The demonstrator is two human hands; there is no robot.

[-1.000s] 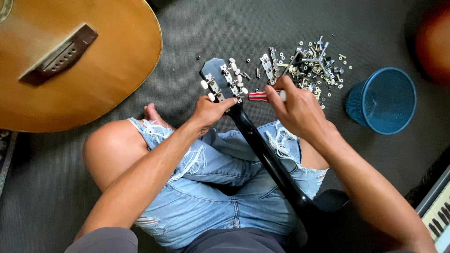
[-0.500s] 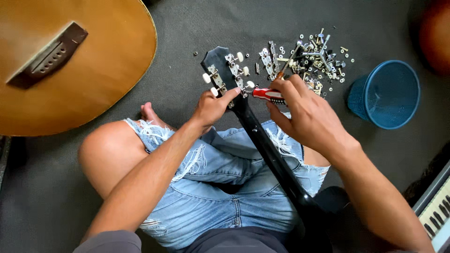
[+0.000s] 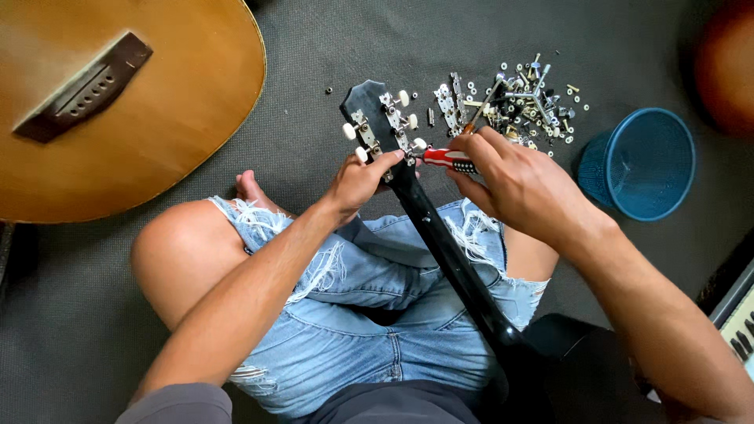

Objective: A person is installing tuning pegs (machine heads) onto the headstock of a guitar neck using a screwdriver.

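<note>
A black guitar neck [image 3: 448,251] lies across my lap, its headstock [image 3: 377,118] pointing away from me, with white-knobbed tuning pegs on it. My left hand [image 3: 357,180] grips the neck just below the headstock, fingers touching the lower pegs. My right hand [image 3: 514,184] is closed on a red-handled screwdriver [image 3: 444,157], its tip at the right side of the headstock by a peg.
A pile of metal tuner parts, screws and washers [image 3: 514,102] lies on the dark carpet beyond my right hand. A blue mesh basket [image 3: 640,165] stands to the right. An acoustic guitar body [image 3: 102,102] fills the upper left. Keyboard keys [image 3: 738,330] show at the right edge.
The view has shifted slightly. My right hand has brought the screwdriver a little closer to the headstock; my left hand keeps its grip on the neck.
</note>
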